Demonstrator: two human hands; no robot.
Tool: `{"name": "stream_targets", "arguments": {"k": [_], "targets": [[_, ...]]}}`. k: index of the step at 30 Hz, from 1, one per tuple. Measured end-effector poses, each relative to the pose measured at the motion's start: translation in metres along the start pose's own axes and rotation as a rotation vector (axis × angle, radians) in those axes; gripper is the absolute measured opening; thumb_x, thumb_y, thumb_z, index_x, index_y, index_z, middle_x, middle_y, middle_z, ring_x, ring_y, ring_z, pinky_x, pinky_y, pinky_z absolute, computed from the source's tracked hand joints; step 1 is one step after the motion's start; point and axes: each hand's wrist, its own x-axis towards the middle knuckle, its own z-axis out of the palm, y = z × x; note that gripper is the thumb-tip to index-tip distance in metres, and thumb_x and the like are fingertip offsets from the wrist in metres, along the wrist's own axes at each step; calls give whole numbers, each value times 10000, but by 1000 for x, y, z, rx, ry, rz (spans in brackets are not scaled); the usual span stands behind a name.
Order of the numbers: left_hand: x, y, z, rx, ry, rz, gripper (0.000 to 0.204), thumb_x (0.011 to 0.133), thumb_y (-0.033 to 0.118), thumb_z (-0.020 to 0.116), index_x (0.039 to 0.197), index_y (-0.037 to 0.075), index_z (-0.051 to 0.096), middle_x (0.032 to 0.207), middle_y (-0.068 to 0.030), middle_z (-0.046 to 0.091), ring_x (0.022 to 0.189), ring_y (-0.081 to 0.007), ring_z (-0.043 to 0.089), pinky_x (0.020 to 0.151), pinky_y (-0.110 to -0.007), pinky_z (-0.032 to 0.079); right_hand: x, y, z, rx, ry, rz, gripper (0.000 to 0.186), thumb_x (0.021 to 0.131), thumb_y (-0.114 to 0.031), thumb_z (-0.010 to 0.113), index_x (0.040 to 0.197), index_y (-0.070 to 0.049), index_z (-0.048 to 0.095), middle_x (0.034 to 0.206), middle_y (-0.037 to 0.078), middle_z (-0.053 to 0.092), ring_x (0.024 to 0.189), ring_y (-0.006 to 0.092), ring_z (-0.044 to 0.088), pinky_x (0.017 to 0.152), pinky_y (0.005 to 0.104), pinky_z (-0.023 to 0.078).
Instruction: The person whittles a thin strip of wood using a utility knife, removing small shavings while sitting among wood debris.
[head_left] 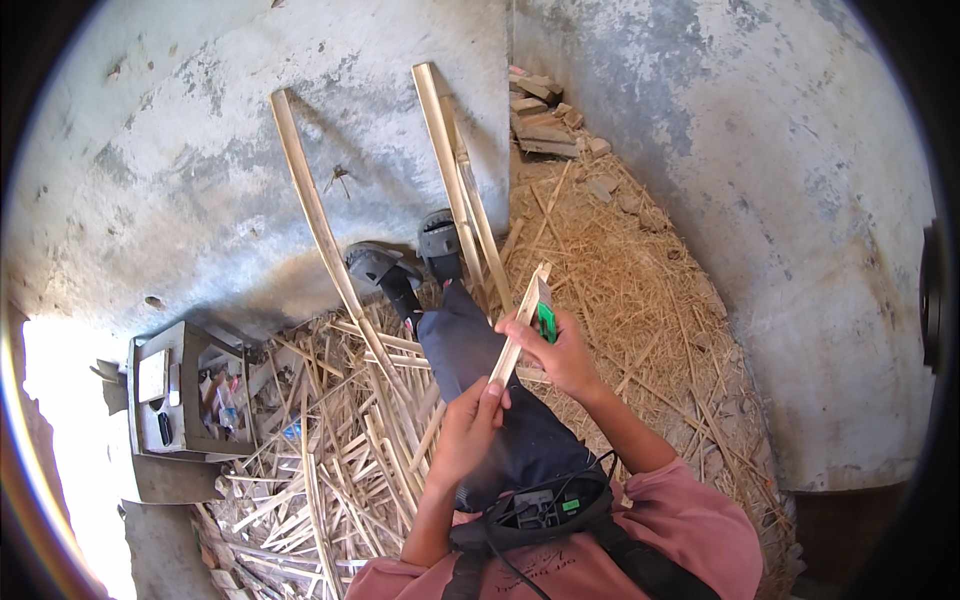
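My left hand (468, 428) is closed round the near end of a pale wooden strip (511, 356), thumb along its top. The strip slants up and away over my dark trousers. My right hand (562, 356) is closed farther up, its thumb pressed on the strip. A green-handled tool (546, 321) shows in that hand, close beside the strip; its exact kind is hidden by the fingers and the strip.
Long wooden strips (305, 190) lean on the grey wall (210, 150) near my shoes. Many loose strips (330, 500) cover the floor at left, beside a wooden cabinet (187, 390). Shavings (640, 290) lie thick at right; bricks (545, 130) are piled in the far corner.
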Motion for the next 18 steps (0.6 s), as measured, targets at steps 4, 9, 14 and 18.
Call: {"name": "stream_targets", "arguments": {"k": [4,9,14,18], "targets": [[0,-4,4,179,67,50,369,1180,282,468,942,37,609,653,10,482,608,-77,453,576,-280,372,5,-11,-11,63,91,-81,270,1026,-153,748,1231,24,740,934,65,764,924,119,735,815,250,560],[4,-1,7,320,112,78,364,1174,273,478,936,27,603,626,-48,496,585,-138,485,582,-335,405,4,-10,-14,-219,147,-247,230,1022,-157,753,1169,18,780,896,32,764,753,50,642,665,225,484],[5,-2,7,336,94,96,362,1174,274,478,936,30,597,620,-55,489,575,-140,476,576,-344,399,3,-7,-16,-332,180,-353,216,1013,-175,763,1120,9,802,809,-13,752,602,-8,433,544,221,308],[2,1,2,295,59,87,355,1175,272,482,945,31,603,636,-35,492,594,-119,467,581,-327,399,3,-9,-20,-288,109,-335,236,1010,-161,759,1164,17,777,871,18,761,707,20,581,626,223,432]]}}
